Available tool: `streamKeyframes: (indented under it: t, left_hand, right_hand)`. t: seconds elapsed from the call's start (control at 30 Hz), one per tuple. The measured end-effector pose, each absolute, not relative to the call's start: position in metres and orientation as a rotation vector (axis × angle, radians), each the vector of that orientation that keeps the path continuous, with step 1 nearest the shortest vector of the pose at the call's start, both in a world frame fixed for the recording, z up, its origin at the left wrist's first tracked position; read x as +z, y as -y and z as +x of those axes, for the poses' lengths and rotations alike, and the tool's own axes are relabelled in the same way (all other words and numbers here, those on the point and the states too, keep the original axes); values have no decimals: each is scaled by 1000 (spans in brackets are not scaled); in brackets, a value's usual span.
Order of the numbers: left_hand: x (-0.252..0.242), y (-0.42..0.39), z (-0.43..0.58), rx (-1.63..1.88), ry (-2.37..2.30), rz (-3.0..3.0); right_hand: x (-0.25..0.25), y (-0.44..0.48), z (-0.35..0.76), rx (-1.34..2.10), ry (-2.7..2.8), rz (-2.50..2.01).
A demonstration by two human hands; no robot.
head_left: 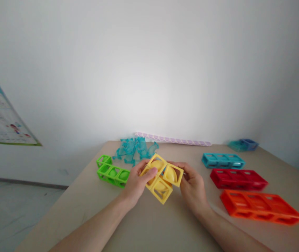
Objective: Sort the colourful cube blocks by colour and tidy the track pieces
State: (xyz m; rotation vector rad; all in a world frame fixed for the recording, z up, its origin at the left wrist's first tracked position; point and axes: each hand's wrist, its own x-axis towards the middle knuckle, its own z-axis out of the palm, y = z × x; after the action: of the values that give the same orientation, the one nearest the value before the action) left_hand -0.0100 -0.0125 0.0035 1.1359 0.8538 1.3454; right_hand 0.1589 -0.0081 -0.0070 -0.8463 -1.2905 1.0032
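Note:
Both of my hands hold a yellow block [162,178] made of open cube frames with round inserts, just above the tan table [149,224]. My left hand [136,183] grips its left side, fingers curled over the top and thumb on the front. Closed round the block's right cube is my right hand [193,187]. A green block [112,171] of the same kind lies on the table just left of my left hand.
A pile of clear teal pieces [135,149] sits behind the yellow block. To the right lie a teal block [223,160], a red block [238,179] and an orange block [259,206]. A small blue-teal block [243,144] is at the far right corner, a patterned strip [173,140] along the wall.

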Motion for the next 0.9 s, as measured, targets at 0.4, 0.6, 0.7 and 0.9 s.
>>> streamKeyframes:
  t: [0.4,0.6,0.7,0.9]
  left_hand:
    - [5,11,-11,1529,-1015,1146]
    - [9,13,-9,1360,-894,1098]
    - [11,14,-8,1350,-878,1077]
    - [7,12,-11,1345,-864,1120]
  right_hand:
    - [-13,16,154,1343,1246,-752]
    - [-11,8,156,1264,1197,-748]
    - [-8,9,157,1254,1248,-706]
    - [-10,12,156,1228,1322,-639]
